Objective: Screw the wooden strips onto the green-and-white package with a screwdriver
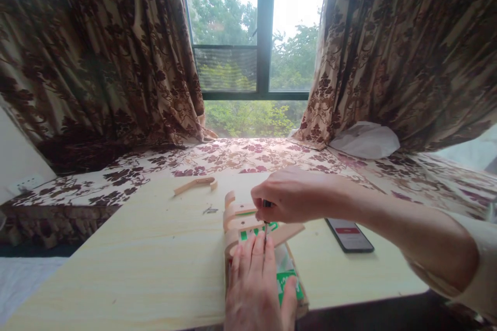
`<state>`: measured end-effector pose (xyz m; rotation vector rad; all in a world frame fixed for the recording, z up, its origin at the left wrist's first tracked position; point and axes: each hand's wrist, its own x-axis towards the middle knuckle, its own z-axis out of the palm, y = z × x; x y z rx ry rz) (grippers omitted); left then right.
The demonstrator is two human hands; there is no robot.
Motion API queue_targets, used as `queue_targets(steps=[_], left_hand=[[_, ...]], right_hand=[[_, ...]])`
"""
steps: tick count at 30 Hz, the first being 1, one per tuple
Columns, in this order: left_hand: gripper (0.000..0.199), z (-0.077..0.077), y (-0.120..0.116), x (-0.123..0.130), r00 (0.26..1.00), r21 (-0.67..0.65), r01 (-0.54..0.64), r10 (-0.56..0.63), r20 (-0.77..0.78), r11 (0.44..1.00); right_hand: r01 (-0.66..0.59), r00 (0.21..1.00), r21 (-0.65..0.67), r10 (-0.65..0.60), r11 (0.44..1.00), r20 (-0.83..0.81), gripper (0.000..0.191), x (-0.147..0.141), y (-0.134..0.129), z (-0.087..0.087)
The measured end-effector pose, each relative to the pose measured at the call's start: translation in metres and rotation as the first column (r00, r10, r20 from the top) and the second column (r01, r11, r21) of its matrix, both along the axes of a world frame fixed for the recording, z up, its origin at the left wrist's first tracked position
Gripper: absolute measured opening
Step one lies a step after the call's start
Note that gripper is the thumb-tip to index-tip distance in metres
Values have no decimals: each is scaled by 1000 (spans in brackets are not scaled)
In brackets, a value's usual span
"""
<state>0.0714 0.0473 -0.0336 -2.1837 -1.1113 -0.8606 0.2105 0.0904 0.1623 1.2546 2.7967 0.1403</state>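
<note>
My right hand (pixel 289 194) is closed around the dark handle of a screwdriver (pixel 267 202), whose thin shaft points down to the fingertips of my left hand. My left hand (pixel 258 282) lies with its fingers stretched out, pressing on a wooden piece (pixel 232 242) with a curved end. Beneath it is a box with green and white printing (pixel 286 280). Similar curved wooden pieces (pixel 230 212) lie side by side across the box's far part, with screw heads showing on them. Where the screwdriver tip meets the wood is hidden by my fingers.
One loose curved wooden piece (pixel 194 184) lies at the table's far left, and a small pile of screws (pixel 210 210) is nearer. A phone (pixel 349 235) rests right of the box on the pale table (pixel 155 269). Behind are a floral-covered ledge (pixel 248 151) and a white plastic bag (pixel 367 139).
</note>
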Motion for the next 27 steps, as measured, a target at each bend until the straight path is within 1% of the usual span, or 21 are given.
queue_targets(steps=[3, 7, 9, 11, 13, 15, 17, 19, 22, 24, 27], left_hand=[[53, 1, -1, 3, 999, 2, 10, -10, 36, 1000], [52, 1, -2, 6, 994, -1, -8, 9, 113, 1000], [53, -1, -1, 5, 996, 1, -13, 13, 87, 1000], [55, -2, 1, 3, 1000, 16, -10, 10, 4, 1000], [58, -4, 3, 0, 998, 40, -11, 13, -64, 999], [59, -5, 5, -3, 995, 51, -18, 23, -93, 999], [59, -5, 4, -3, 995, 49, -28, 33, -94, 998], [60, -5, 2, -2, 996, 45, -35, 39, -79, 998], [59, -3, -1, 0, 998, 49, -38, 40, -41, 998], [59, -1, -3, 0, 999, 37, -42, 43, -28, 998], [58, 2, -5, 1, 999, 21, -45, 45, -19, 999]], right_hand=[[-39, 999, -50, 40, 998, 18, 18, 1, 0, 4], [-47, 997, -33, 49, 998, 56, 20, 0, -3, 1], [-23, 998, -10, 24, 1000, 58, 22, 0, -4, -2], [14, 998, 16, -14, 1000, 64, 24, 1, -5, -3], [37, 997, 19, -38, 999, 69, 23, 2, -6, -1], [25, 998, 1, -25, 1000, 61, 24, 2, -7, 3], [-18, 999, -16, 19, 1000, 48, 27, 2, -8, 6], [-57, 997, -16, 58, 998, 57, 22, 0, -8, 7], [-102, 993, -7, 102, 995, 57, 16, -4, -8, 2], [-95, 995, 26, 94, 995, 30, 14, -7, -7, -4], [-42, 999, 88, 41, 995, 14, 15, -9, -7, -8]])
